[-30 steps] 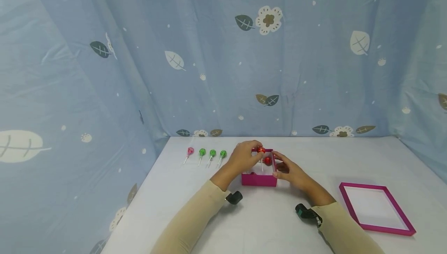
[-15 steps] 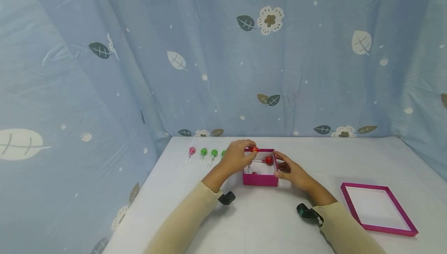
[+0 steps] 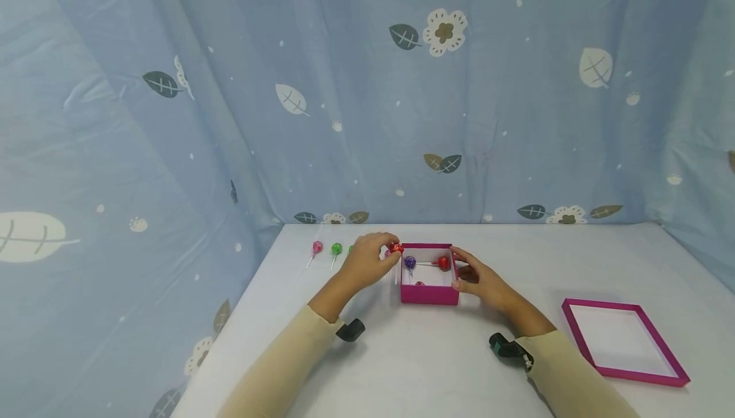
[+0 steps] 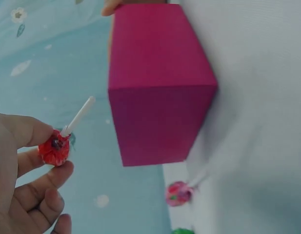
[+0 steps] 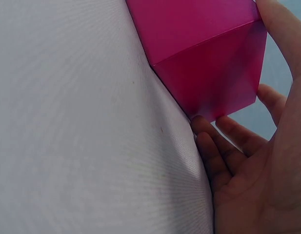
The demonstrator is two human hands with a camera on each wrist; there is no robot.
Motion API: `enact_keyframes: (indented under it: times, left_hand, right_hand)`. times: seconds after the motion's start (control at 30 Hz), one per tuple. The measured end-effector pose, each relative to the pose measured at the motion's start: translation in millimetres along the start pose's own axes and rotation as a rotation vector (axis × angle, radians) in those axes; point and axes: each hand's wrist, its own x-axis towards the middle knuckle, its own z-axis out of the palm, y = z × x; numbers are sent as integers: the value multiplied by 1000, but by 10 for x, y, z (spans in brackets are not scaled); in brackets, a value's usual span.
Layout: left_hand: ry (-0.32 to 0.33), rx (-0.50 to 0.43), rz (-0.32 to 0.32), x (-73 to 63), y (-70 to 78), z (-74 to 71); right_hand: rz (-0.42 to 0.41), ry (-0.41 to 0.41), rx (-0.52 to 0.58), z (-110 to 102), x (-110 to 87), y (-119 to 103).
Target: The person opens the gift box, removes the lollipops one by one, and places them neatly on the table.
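My left hand pinches a red-wrapped lollipop by its candy ball, just left of a magenta open-topped box. In the left wrist view the stick points up and away from the fingers. Inside the box lie a purple lollipop and a red lollipop; another reddish ball shows behind the front wall. My right hand grips the box's right end, thumb and fingers spread across it. A pink lollipop on the table is partly hidden behind the left hand.
At the far left of the table lie another pink lollipop and a green lollipop; more green ones are mostly covered by the left hand. The magenta-rimmed lid lies at the right. A blue patterned curtain hangs behind the table.
My left hand has moved left from over the box to beyond its left side, carrying the red lollipop. The purple lollipop in the box is now uncovered. The right hand stays on the box.
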Motion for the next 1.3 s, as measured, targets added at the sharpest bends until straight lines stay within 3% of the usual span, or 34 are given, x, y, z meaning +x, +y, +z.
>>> enact_keyframes:
  times: [0.13, 0.27, 0.5, 0.87, 1.13, 1.3]
  left_hand:
    - [-23, -4, -9, -75, -43, 27]
    - [-56, -8, -22, -163, -84, 48]
    - [-168, -35, -67, -332, -149, 96]
    - [-282, -86, -110, -460, -267, 191]
    - [-343, -95, -162, -473, -252, 199]
    - [-364, -93, -156, -493, -233, 176]
  right_hand:
    - [8, -1, 3, 7, -13, -71]
    - [15, -20, 10, -20, -78, -303]
    - [12, -11, 15, -5, -2, -37]
    - [18, -16, 16, -10, 0, -25]
    - [15, -13, 29, -14, -4, -32]
    - [19, -13, 24, -12, 1, -28]
